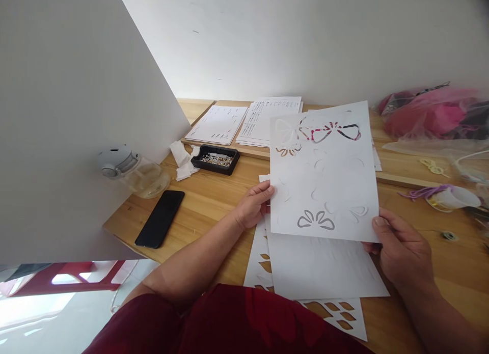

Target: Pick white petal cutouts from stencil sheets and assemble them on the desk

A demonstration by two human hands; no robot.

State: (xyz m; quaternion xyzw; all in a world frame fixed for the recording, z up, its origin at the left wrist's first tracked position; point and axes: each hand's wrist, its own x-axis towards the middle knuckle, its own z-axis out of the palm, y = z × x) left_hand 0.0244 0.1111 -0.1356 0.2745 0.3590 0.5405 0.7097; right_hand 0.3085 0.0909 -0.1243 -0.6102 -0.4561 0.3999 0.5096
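Nearest us, leaf-cut paper (360, 308) lies on the wooden table (217, 206) under a plain sheet (324, 272). Above, we see the floral cut-out sheet (336, 183), left hand (252, 207) pinching its left edge, right hand (407, 247) its lower right corner, probably for flat, tilted viewing. Left: phone (160, 219), face up. Farther, black bead tray (213, 168), walls likely stopping spills. Far: two paper stacks (219, 120), apparently sorted by pattern.

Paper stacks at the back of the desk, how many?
2 clearly: left stack, behind the black tray; right stack, next along. A third may be partly hidden behind the held sheet.
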